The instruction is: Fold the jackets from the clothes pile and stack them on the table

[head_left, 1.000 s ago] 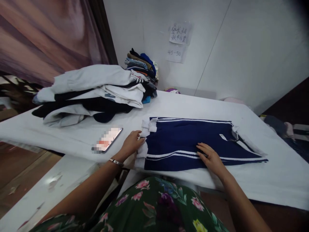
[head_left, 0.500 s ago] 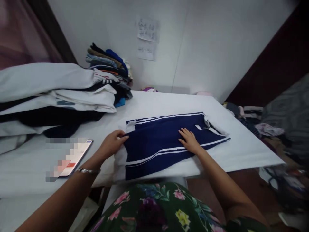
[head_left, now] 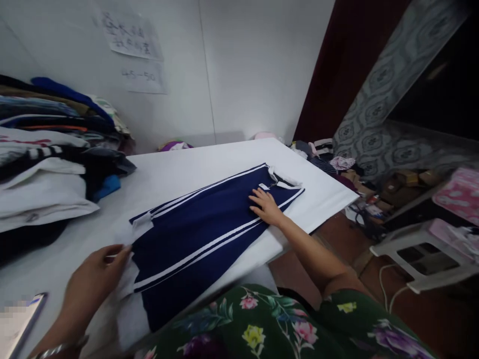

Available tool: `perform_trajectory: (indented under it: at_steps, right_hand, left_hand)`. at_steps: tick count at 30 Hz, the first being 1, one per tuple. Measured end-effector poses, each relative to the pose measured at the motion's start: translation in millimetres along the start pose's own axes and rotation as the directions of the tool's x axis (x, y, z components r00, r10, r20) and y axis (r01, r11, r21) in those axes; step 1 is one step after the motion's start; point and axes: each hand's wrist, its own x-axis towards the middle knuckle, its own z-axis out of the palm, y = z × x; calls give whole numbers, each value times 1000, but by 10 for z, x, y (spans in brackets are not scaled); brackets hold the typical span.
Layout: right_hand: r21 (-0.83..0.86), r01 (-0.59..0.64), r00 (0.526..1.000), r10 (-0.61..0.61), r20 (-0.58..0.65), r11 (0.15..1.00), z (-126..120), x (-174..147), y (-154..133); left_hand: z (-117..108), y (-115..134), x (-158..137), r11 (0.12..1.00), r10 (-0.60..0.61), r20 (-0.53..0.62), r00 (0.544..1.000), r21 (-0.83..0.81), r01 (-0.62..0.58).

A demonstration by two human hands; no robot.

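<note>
A navy blue knit garment (head_left: 198,224) with white double stripes lies flat on the white-covered table. Its collar end, with white trim and a small white label (head_left: 264,187), is at the far right. White cloth (head_left: 129,279) shows along its near-left end. My left hand (head_left: 99,274) pinches that left edge between thumb and fingers. Flat on the fabric near the label rests my right hand (head_left: 266,205), fingers spread, holding nothing.
Piled clothes (head_left: 41,149) stand on the table at left. A phone (head_left: 22,324) lies at the near left. More clothes (head_left: 329,159) sit beyond the table's right end, and a white plastic stool (head_left: 422,254) stands on the floor at right.
The view has swung to the right, bringing the stool and patterned wall into sight. My left hand is still at the garment's left edge; my right hand still lies on the fabric, closer to the label.
</note>
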Motion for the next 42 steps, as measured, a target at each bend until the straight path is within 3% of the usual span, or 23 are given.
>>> perform_trajectory:
  at_steps: [3,6,9,13,16,21,24,30,32,38,40,42]
  right_hand:
    - [-48,-241,959,230,-167,969,-298,-146,456]
    - [-12,-496,838,475,-268,868,-578,-320,905]
    - [35,-628,734,607,-303,777,-737,-439,1213]
    - [146,-739,600,741,-303,658,-766,-431,1444]
    - [264,-748,558,792,-247,609,-744,-333,1547]
    - [454,-698,531,825,-190,554,-789,-90,1614]
    - [532,-633,527,816,-237,563,-804,34,1606]
    - [533,-656,511,835,-206,534,-652,23,1599]
    - [506,-674,519,833,-193,538,-624,-26,1612]
    - [311,-727,578,790,-205,612,-753,-129,1631]
    - [214,-710,621,740,-257,670,-820,-107,1602]
    - [124,-653,697,657,-286,747,-847,-40,1545]
  left_hand:
    - [17,84,-259,975,214,-156,964,-29,-221]
    - [148,290,-540,894,415,-128,901,-128,-430]
    - [301,478,-715,863,492,26,870,-144,-484]
    - [416,509,-679,859,510,123,851,-28,-511]
    - [430,464,-567,865,493,194,848,-2,-502]
    - [348,517,-505,875,446,287,848,57,-480]
    - [286,575,-549,878,421,218,880,144,-456]
    - [326,592,-627,773,519,297,802,237,-588]
    - [348,574,-636,769,533,284,797,230,-596]
    - [301,525,-622,825,504,304,808,108,-555]
    - [251,533,-579,857,473,320,821,46,-513]
    - [194,565,-490,878,455,292,841,10,-478]
